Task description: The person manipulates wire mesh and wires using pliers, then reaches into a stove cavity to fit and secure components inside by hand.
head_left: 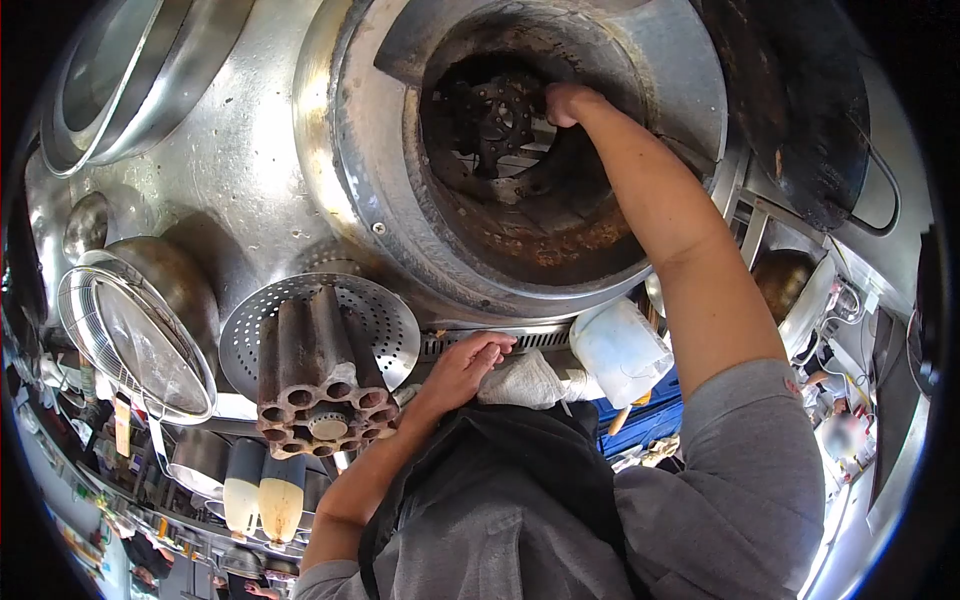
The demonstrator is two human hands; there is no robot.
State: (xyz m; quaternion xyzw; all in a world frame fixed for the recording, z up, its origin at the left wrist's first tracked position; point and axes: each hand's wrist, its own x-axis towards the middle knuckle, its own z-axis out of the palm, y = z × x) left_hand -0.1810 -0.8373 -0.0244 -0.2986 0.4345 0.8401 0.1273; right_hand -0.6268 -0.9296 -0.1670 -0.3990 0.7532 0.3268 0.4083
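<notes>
My right hand [572, 104] reaches down into the round well of a wok stove [350, 180], its fingers closed at the inner wall. Whatever they grip is hidden. Beside those fingers, a dark burner fitting [497, 118] sits at the bottom of the well. My left hand [468, 370] lies at the stove's front edge, fingers stretched out and holding nothing, near a whitish cloth [525, 380]. Left of it, a rusty cluster of burner tubes [325, 370] rests over a perforated metal strainer [245, 340].
A mesh strainer [88, 325] lies over a metal bowl [185, 290] at left. Large pans [150, 80] stand at the upper left, and a blackened wok [810, 110] at the upper right. A whitish plastic container [622, 345] hangs at the front edge.
</notes>
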